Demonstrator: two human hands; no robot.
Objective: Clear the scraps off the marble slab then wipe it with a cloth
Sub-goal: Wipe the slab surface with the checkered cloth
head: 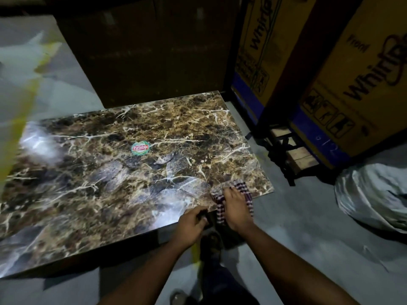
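Head view
Marble slab (123, 172): a flat glossy rectangle, dark brown with white and gold veins, lying low on the grey floor (308, 249); light glares off its polished face at the left and near edges.
Sticker (140, 148): a small round label, green and red, stuck near the middle of the slab.
Cloth (246, 190): a soft checked rag, dark and pale stripes, bunched at the slab's near right corner and drooping over the edge.
Right hand (236, 208): laid on the cloth, fingers spread and bent down into the fabric, pressing it to the slab.
Left hand (191, 225): just beside the right, fingers curled over the slab's near edge; whether it holds something dark there, I cannot tell.
Cardboard boxes (352, 84): tall, yellow-brown with blue bands, standing to the right.
Sack (374, 194): pale, crumpled, on the floor at the right.
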